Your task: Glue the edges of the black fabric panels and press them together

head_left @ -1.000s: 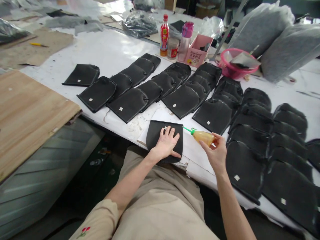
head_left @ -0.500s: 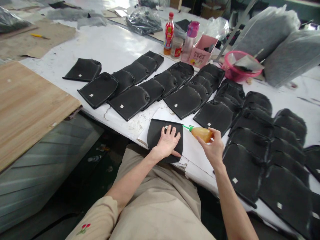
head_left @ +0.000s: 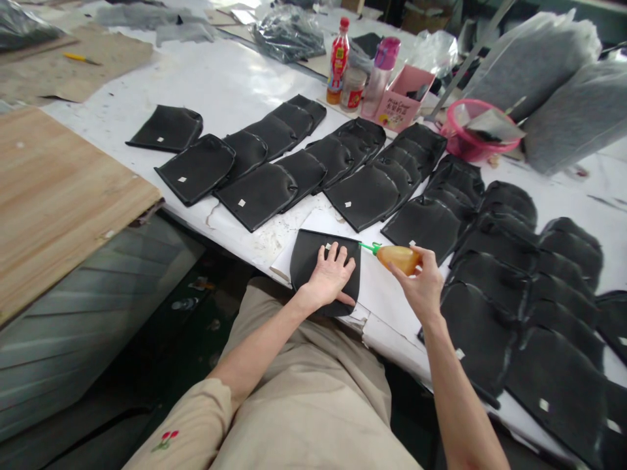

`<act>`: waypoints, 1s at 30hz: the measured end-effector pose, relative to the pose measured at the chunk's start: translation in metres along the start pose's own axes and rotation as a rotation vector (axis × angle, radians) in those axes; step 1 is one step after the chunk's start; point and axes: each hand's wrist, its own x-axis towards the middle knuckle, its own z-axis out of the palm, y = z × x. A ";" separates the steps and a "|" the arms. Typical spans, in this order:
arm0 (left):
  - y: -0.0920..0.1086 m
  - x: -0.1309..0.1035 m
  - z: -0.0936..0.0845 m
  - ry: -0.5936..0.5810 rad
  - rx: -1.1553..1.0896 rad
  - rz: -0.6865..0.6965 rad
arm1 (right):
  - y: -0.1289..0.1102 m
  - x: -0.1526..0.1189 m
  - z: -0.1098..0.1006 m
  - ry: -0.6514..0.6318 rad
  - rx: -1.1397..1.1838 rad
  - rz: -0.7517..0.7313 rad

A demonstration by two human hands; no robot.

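The black panel [head_left: 302, 264] lies flat at the near edge of the white tabletop [head_left: 196, 72], straight side away from the person, rounded end toward the person. The left hand [head_left: 330, 277] rests palm down on the panel with its fingers spread and its thumb angled to the right. A small white label [head_left: 328, 246] shows at the fingertips.

The right hand [head_left: 422, 279] pinches the rear end of a squeeze bottle [head_left: 396, 260] between thumb and fingers. The bottle has amber contents and is held nearly level. Its green nozzle [head_left: 369, 248] points left, with the tip at the panel's far right corner; whether the 2 touch cannot be told.

Beyond and to the right of the hands, overlapping black pieces [head_left: 255, 196] lie in rows. Behind these rows stand a red-capped drink bottle [head_left: 337, 62], a jar [head_left: 353, 89], a pink-lidded bottle [head_left: 379, 81], a pink box [head_left: 400, 104] and a pink basin [head_left: 463, 142].
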 end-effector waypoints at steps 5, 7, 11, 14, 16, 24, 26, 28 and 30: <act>0.000 0.000 0.001 0.000 -0.007 -0.005 | -0.003 -0.002 -0.006 -0.035 -0.016 -0.001; 0.000 0.000 0.001 0.002 -0.008 0.000 | -0.003 -0.006 -0.010 -0.058 -0.026 0.005; 0.000 -0.001 -0.001 0.011 -0.014 0.001 | -0.003 -0.010 -0.013 -0.055 -0.021 0.026; -0.001 -0.002 -0.003 0.006 -0.022 0.000 | -0.004 -0.010 -0.011 -0.041 -0.015 0.032; -0.001 -0.003 -0.004 0.003 -0.023 0.002 | -0.004 -0.012 -0.011 -0.041 -0.015 0.035; -0.002 -0.003 0.000 0.008 -0.014 0.003 | -0.003 -0.034 -0.021 -0.060 0.014 0.077; -0.002 -0.003 0.000 0.004 -0.019 0.004 | -0.005 -0.039 -0.023 -0.060 0.020 0.090; -0.002 -0.003 -0.001 -0.009 -0.024 0.002 | -0.007 -0.042 -0.023 -0.058 0.020 0.098; -0.002 -0.003 -0.002 -0.019 -0.027 -0.003 | -0.007 -0.045 -0.024 -0.052 0.020 0.105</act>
